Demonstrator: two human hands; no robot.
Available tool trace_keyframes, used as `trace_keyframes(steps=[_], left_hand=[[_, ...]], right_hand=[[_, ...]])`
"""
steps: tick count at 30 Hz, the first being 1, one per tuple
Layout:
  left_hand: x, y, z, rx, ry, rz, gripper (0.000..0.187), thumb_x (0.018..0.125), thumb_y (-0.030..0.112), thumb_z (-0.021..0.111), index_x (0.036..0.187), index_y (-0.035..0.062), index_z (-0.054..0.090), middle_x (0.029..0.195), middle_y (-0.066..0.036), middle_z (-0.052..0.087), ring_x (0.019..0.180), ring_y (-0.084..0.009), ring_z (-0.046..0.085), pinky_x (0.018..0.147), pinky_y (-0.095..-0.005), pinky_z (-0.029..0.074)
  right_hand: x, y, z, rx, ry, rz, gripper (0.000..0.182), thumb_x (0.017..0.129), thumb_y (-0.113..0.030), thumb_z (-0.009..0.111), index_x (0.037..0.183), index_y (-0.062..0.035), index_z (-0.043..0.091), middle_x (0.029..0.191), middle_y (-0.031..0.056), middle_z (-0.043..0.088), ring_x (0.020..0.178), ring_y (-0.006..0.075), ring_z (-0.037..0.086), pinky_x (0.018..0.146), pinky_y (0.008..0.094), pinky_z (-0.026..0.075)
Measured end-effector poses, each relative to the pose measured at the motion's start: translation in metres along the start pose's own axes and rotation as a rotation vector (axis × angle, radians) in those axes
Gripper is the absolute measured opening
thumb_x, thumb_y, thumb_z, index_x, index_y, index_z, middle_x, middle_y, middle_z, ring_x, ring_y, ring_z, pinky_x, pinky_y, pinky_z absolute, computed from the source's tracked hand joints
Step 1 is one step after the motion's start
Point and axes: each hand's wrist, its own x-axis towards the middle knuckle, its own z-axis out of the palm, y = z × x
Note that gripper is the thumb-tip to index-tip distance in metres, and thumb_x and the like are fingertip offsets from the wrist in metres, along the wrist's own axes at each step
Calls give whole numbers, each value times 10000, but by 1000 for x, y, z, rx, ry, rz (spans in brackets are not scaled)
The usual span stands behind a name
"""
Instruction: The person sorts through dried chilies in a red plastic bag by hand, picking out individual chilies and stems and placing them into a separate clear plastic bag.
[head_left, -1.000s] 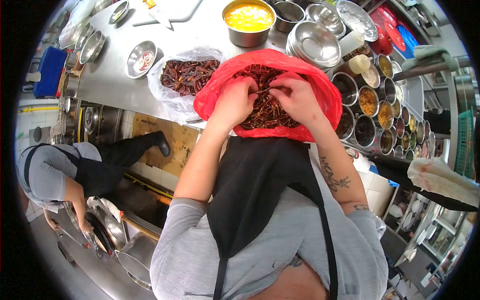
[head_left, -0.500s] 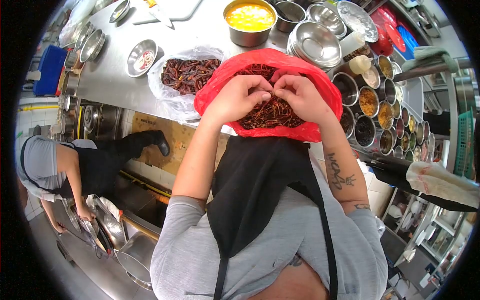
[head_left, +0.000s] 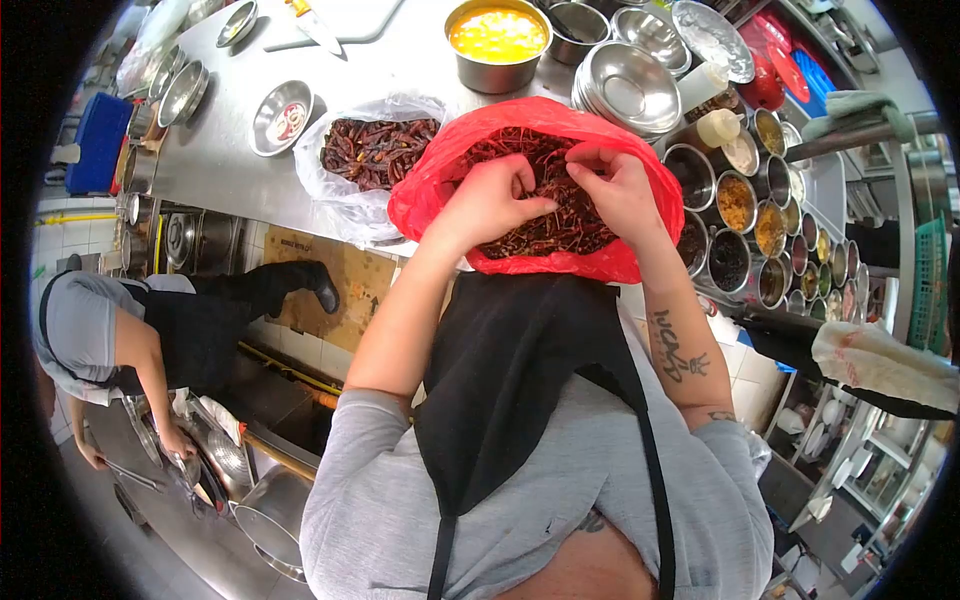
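Note:
A red plastic bag [head_left: 440, 160] with its mouth spread wide holds many thin dried chilies [head_left: 565, 230]. My left hand [head_left: 490, 200] is over the bag's left part, its thumb stretched out apart from the curled fingers; I see nothing held in it. Over the right part, my right hand [head_left: 622, 190] has thumb and forefinger bent toward each other above the chilies. Whatever lies between those fingertips is too small to make out. Beside the red bag, a clear plastic bag [head_left: 318, 180] holds larger dark dried chilies [head_left: 375, 150].
A pot of yellow liquid [head_left: 500, 75] and stacked metal bowls [head_left: 628, 88] stand behind the bags. At left are a small bowl with sliced onion [head_left: 285, 118] and a knife [head_left: 318, 30]. Filled metal containers [head_left: 735, 200] line the right. Another person [head_left: 120, 330] bends over pans at left.
My hands have moved apart from where their fingertips met above the chilies. The left thumb has separated from its fingers. The other person's hand has shifted slightly left.

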Motion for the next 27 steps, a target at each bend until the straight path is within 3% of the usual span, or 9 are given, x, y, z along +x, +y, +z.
trace_keyframes(steps=[4,7,8,12,14,18,23,26,27], left_hand=[[5,-22,30,319,142,50,237,761,191,775,861,-12,704,809,-201,693,791,-335,688,750,-427,526],[7,-20,22,94,149,66,249,771,207,776,851,-14,694,760,-183,672,744,-295,679,743,-400,523],[5,-17,16,-12,116,7,232,834,208,756,859,-13,690,731,-121,672,688,-202,644,682,-340,507],[9,-20,11,-558,85,28,178,941,195,694,903,21,681,756,5,655,615,-68,546,541,-236,411],[4,-11,5,-664,95,-30,178,941,189,692,871,26,674,754,-6,660,623,-65,549,561,-236,419],[2,-13,3,-894,51,-95,187,956,207,680,864,48,645,745,1,638,577,-39,472,514,-211,352],[0,-21,5,-1384,-263,-138,178,1008,238,595,960,67,614,748,26,553,525,-43,369,472,-186,290],[2,-31,8,-1617,-387,-132,184,1024,249,548,978,79,604,754,26,521,535,-54,361,473,-179,294],[3,-33,7,-1682,-412,-128,187,1026,250,537,973,83,601,756,23,516,544,-57,364,475,-178,299]], right_hand=[[0,6,3,4,1,-5,165,888,-92,680,1013,10,715,911,89,727,848,140,668,777,290,518],[-6,-1,3,-34,-1,-34,163,879,-106,687,990,8,723,884,87,720,815,141,666,750,283,517],[-7,-1,3,-85,-10,-28,164,874,-112,692,978,11,725,876,92,718,806,148,667,746,288,519],[-7,-2,10,-183,-106,-46,179,856,-135,711,938,23,729,864,119,711,783,170,671,728,312,527],[-9,-7,15,-111,-174,-25,184,855,-146,717,920,25,733,874,147,712,772,185,673,721,338,525],[-10,-6,18,-111,-173,-65,90,874,-62,682,908,21,688,850,98,668,764,159,639,725,310,507],[-10,-4,17,162,-279,-204,50,893,33,634,929,8,610,840,18,582,791,103,573,748,264,476],[-6,1,18,364,-332,-335,61,902,19,638,960,4,628,885,15,621,806,91,577,761,254,475],[-7,1,17,337,-284,-265,76,899,14,644,973,4,633,901,14,630,810,95,581,763,257,479]])
